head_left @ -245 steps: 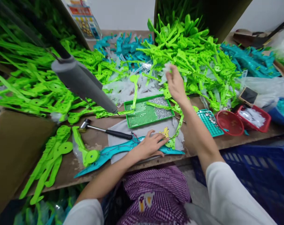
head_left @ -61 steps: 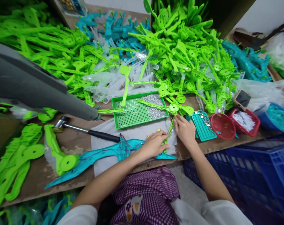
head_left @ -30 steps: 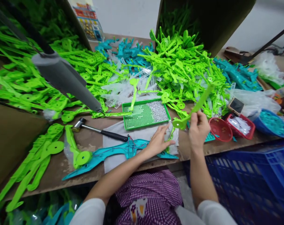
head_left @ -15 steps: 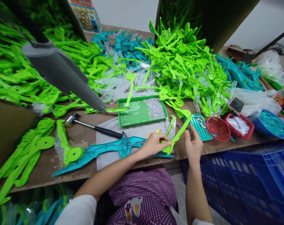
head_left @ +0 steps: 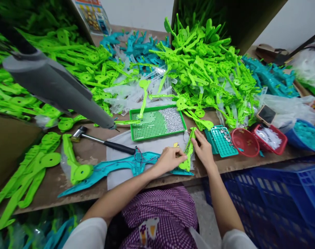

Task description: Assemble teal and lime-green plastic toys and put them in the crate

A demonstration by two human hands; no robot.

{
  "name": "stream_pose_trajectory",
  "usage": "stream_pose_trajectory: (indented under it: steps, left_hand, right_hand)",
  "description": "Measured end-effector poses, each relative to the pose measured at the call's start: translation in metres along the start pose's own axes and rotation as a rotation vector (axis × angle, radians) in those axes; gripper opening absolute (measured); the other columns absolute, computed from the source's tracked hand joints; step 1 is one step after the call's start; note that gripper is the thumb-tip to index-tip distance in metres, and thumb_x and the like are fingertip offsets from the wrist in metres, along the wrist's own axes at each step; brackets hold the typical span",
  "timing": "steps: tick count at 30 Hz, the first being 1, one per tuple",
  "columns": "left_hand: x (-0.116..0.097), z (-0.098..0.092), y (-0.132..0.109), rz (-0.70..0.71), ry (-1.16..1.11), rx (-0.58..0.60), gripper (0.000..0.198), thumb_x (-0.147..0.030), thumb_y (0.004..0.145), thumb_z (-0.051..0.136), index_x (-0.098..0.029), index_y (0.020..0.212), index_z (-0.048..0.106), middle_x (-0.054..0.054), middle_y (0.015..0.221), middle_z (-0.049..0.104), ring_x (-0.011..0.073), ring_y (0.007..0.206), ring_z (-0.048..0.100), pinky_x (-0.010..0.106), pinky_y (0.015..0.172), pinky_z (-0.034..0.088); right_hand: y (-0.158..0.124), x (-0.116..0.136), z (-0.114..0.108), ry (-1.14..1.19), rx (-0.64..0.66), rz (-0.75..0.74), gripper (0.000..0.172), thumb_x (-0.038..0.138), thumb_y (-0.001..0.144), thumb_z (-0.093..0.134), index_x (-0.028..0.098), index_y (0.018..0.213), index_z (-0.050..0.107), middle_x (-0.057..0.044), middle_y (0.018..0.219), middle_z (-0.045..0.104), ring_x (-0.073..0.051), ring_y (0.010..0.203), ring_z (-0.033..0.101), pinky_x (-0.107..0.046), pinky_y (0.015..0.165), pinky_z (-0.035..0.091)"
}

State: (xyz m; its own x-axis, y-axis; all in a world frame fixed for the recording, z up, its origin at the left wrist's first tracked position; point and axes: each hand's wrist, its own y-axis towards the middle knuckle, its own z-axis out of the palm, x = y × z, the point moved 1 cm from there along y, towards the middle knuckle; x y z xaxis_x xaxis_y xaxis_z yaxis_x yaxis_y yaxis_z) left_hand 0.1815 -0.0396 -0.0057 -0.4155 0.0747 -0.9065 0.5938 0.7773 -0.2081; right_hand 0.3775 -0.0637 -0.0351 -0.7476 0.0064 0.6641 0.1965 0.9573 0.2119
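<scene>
A long teal plastic bow piece [head_left: 113,167] lies on a grey cloth [head_left: 149,145] at the table's front edge. My left hand [head_left: 169,160] rests on its right end, fingers pinched against a green plastic limb [head_left: 188,150] that lies across that end. My right hand [head_left: 204,149] presses on the same green limb from the right, fingers closed on its upper part. Both hands touch the limb.
A green tray [head_left: 157,122] of small silver parts sits just behind the cloth. A hammer [head_left: 102,141] lies to the left. A teal tray [head_left: 222,141], a red bowl [head_left: 245,142] and a red bin [head_left: 270,138] stand to the right. Heaps of green limbs [head_left: 204,65] fill the back. A grey padded pole [head_left: 59,90] slants in from the left.
My right hand lifted a green limb into the air, then brought it down onto the right end of the teal piece. Now both hands hold it flat there.
</scene>
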Motion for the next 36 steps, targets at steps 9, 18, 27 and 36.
stream_pose_trajectory:
  steps: [9,18,27,36]
  left_hand:
    - [-0.014,-0.012,-0.002,-0.026,0.137,0.045,0.015,-0.027,0.08,0.062,-0.017,0.082,0.072,-0.002,0.058,0.059,0.0127,0.055,0.05,0.024,0.057,0.035]
    - [0.0,-0.011,0.004,0.121,0.167,0.053,0.01,-0.027,0.08,0.066,-0.017,0.078,0.065,0.002,0.081,0.065,0.0193,0.083,0.059,0.029,0.078,0.044]
    - [0.006,-0.011,0.009,0.185,0.026,0.075,0.013,-0.028,0.081,0.065,-0.017,0.074,0.062,0.002,0.081,0.064,0.0162,0.079,0.059,0.028,0.078,0.045]
    - [0.012,-0.007,0.01,0.093,-0.121,0.044,0.016,-0.029,0.079,0.068,-0.016,0.087,0.065,0.0,0.077,0.065,0.0124,0.067,0.055,0.023,0.063,0.041]
  right_hand:
    - [0.011,0.011,-0.006,-0.373,0.109,-0.128,0.045,0.039,0.098,0.039,0.019,0.136,0.052,-0.009,0.141,0.053,-0.023,0.134,0.045,-0.048,0.115,0.024]
    - [0.016,0.012,-0.006,-0.431,0.141,-0.181,0.045,0.034,0.099,0.035,0.018,0.138,0.049,-0.009,0.142,0.051,-0.022,0.13,0.049,-0.045,0.112,0.03]
    - [0.026,0.001,-0.008,-0.199,0.134,-0.153,0.047,0.041,0.096,0.039,0.018,0.135,0.053,-0.011,0.14,0.052,-0.023,0.129,0.05,-0.04,0.106,0.043]
    - [0.032,-0.002,-0.005,-0.209,0.175,-0.13,0.048,0.04,0.096,0.038,0.017,0.137,0.051,-0.01,0.145,0.048,-0.022,0.136,0.043,-0.041,0.112,0.037]
